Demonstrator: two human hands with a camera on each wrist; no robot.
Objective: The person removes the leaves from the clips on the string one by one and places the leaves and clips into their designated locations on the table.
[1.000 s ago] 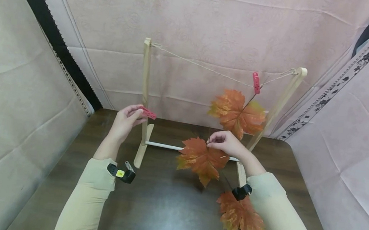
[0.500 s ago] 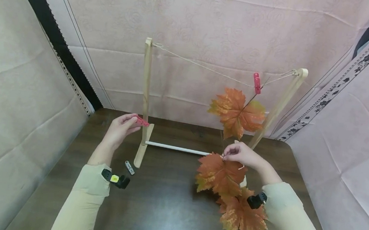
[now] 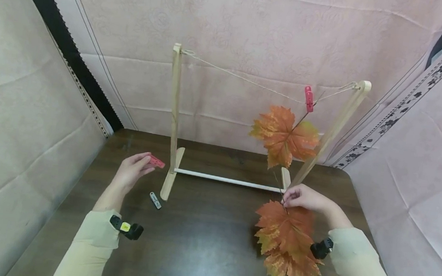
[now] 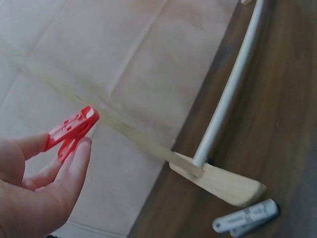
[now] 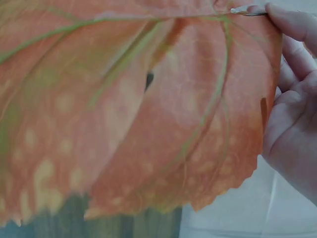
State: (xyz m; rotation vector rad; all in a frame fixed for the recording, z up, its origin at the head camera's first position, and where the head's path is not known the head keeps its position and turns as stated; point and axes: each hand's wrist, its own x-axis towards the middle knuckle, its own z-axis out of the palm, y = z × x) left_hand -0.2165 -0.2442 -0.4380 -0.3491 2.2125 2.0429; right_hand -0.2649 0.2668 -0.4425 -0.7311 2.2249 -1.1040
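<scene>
Hard part first: the right wrist view is nearly all leaf, with its left side and top edge cut off, plus a pale bit by the fingertips I can't make out. From the head view, the held leaf [image 3: 282, 224] covers the upper part of the lower leaf [image 3: 296, 272] on the bench [image 3: 201, 260], and I honestly can't tell if the two are touching. The right wrist camera hides a bit of leaf edge too. In the left wrist view the left post [image 3: 174, 107] is pretty blurry.

OK, fingers. The right hand [image 3: 304, 197] has thumb and fingertips pinched together on the held leaf's stem, right by the base of the blade, in front of the right end of the white rod [image 3: 229, 180]. The left hand [image 3: 131, 171] pinches a red clothespin [image 3: 157, 162] between thumb and fingers, out to the left of that post, with the nose end sticking out past the fingertips. Can't tell how wide the clothespin itself is being squeezed.

Rest of it: a grey clothespin [image 3: 155, 200] lies on the bench just beside the stand's left foot [image 3: 171, 175]. Up top, a second red clothespin [image 3: 309, 99] grips the stem of the hanging leaf [image 3: 285, 135] on the sagging string [image 3: 242, 79], near the right post [image 3: 335, 131].
</scene>
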